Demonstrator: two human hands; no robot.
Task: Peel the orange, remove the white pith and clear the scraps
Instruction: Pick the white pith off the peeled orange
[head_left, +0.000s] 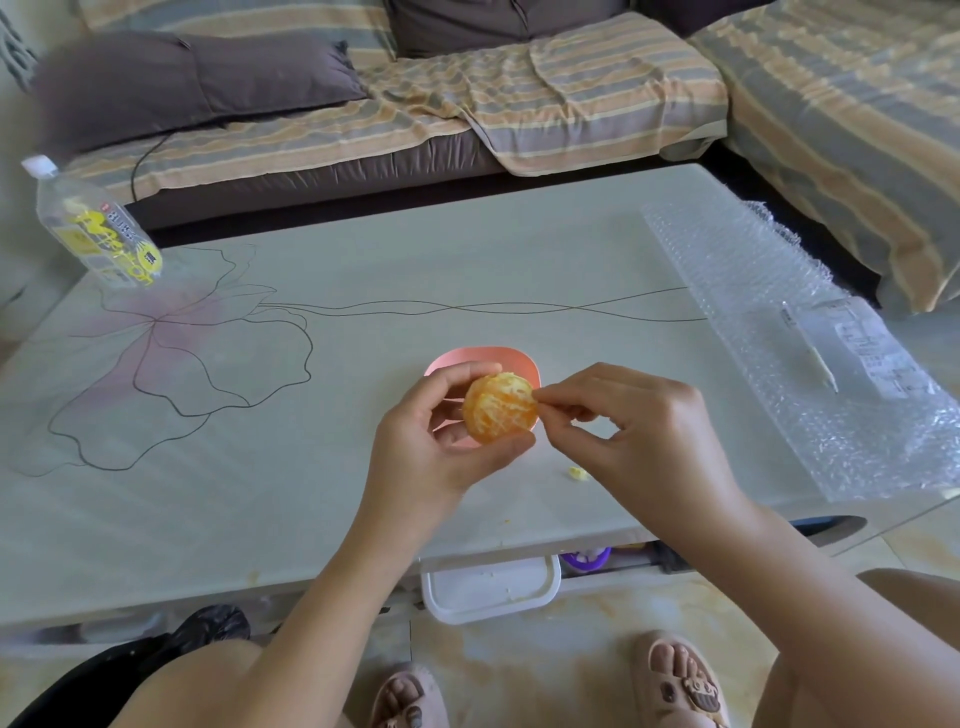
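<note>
Over the near edge of the tabletop (363, 291), left hand (431, 452) cups the peeled orange (500, 409) right above the bowl (483, 358), probably so bits drop in. Right hand (639, 421) pinches pith (535, 398) at its side. One scrap (575, 473) lies beside the bowl.

1 orange (500, 409), 1 bowl (483, 357), 1 bottle (93, 223) (capped), 2 hands (431, 447) (641, 423).

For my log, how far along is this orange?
Done: the round orange in the left hand shows no rind. In hand: the right hand pinches white pith at its edge. Left: more pith strands, and the small pale scrap on the pale tabletop.
</note>
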